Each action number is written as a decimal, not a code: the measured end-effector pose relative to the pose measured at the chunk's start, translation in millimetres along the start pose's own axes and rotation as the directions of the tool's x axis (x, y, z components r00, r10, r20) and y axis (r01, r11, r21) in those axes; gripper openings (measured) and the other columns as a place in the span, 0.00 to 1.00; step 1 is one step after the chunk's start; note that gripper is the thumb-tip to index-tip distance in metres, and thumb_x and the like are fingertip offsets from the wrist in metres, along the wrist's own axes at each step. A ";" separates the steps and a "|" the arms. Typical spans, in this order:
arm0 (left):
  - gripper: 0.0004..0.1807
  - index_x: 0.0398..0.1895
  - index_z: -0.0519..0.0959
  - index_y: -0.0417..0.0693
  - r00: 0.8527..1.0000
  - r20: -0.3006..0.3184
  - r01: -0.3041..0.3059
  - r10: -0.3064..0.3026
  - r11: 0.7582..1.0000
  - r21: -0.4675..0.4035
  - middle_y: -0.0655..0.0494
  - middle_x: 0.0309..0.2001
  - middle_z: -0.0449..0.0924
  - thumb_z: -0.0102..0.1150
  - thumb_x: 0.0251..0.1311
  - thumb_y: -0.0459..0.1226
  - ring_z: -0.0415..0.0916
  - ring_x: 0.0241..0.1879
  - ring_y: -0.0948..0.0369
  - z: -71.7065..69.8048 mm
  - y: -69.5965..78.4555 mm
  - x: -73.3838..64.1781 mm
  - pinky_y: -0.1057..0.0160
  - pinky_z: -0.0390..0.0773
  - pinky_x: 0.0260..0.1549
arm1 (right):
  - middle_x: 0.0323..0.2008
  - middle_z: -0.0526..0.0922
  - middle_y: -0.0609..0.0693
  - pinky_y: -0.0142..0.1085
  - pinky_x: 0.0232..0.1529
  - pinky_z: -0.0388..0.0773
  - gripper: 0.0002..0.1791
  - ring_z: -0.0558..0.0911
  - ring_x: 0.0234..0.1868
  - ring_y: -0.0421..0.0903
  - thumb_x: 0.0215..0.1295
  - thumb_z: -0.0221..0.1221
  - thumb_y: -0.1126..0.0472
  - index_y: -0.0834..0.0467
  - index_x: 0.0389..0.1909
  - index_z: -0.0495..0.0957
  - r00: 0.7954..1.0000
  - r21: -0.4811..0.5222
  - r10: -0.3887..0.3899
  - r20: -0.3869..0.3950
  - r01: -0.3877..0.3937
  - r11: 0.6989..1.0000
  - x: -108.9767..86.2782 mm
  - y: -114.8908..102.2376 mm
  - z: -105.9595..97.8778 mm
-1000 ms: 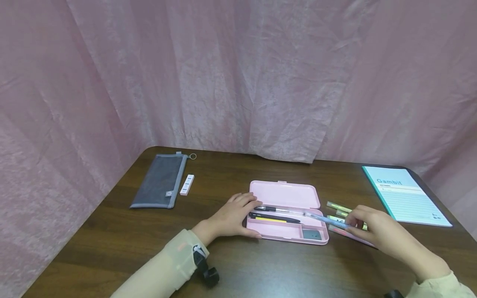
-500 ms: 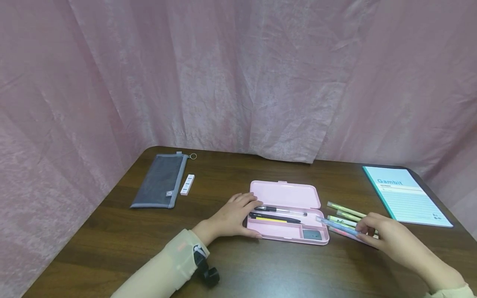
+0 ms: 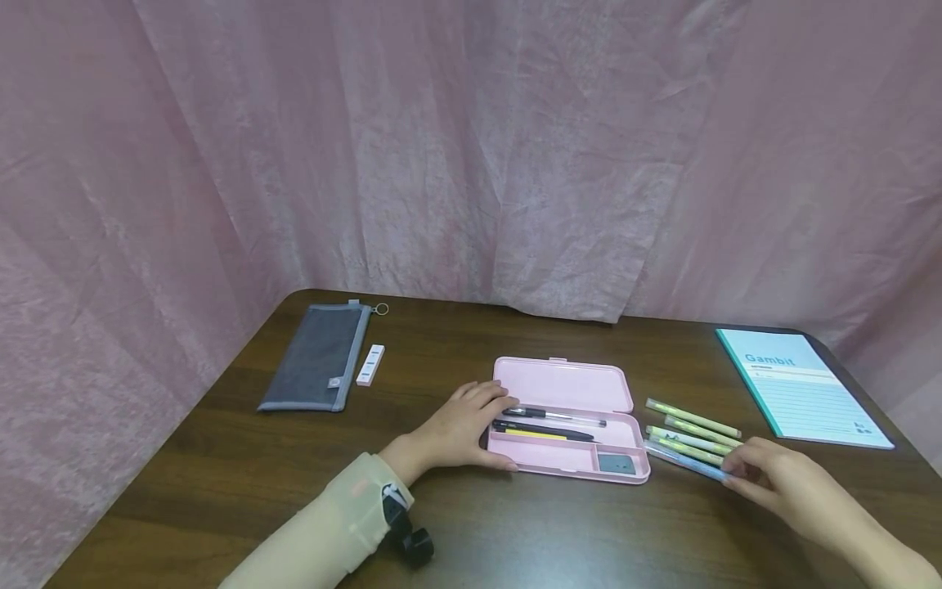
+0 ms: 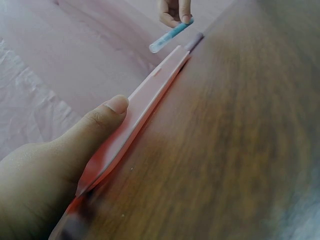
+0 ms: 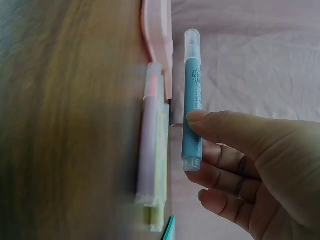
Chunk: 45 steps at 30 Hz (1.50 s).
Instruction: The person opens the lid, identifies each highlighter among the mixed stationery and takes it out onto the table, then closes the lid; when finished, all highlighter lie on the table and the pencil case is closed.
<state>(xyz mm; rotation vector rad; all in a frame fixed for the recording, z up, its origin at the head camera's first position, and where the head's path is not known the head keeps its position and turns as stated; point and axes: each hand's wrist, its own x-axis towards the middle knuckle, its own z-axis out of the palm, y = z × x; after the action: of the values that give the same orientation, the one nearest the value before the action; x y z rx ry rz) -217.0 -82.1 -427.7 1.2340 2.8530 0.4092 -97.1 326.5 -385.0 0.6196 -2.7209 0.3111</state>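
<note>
Far to my left lie a grey mesh pouch (image 3: 316, 357) and a small white eraser (image 3: 370, 365); my teal notebook (image 3: 800, 386) sits far right, pink curtain (image 3: 471, 155) behind.

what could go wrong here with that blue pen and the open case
The right hand pinches the blue pen only near one end, so its long free end could tip or slip out over the table. It hangs right beside the row of markers, so setting it down carelessly could knock them out of line. The left hand rests on just one end of the pink case, so a bump at the far end might swing it.
</note>
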 end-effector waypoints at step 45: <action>0.49 0.70 0.62 0.60 1.000 0.009 0.010 -0.010 1.000 -0.009 0.55 0.71 0.62 0.56 0.46 0.72 0.55 0.73 0.56 -1.4 1.2 -0.3 0.48 0.52 0.73 | 0.26 0.72 0.29 0.31 0.26 0.75 0.17 0.66 0.28 0.23 0.37 0.75 0.62 0.44 0.23 0.77 1.000 -0.127 0.007 0.026 -0.004 0.992 -13.3 13.4 15.9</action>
<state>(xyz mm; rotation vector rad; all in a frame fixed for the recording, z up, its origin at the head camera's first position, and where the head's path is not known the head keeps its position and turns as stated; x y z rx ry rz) -216.0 -81.9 -426.1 1.2160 2.8455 0.4144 -96.2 338.9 -406.3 0.5845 -2.7417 0.1311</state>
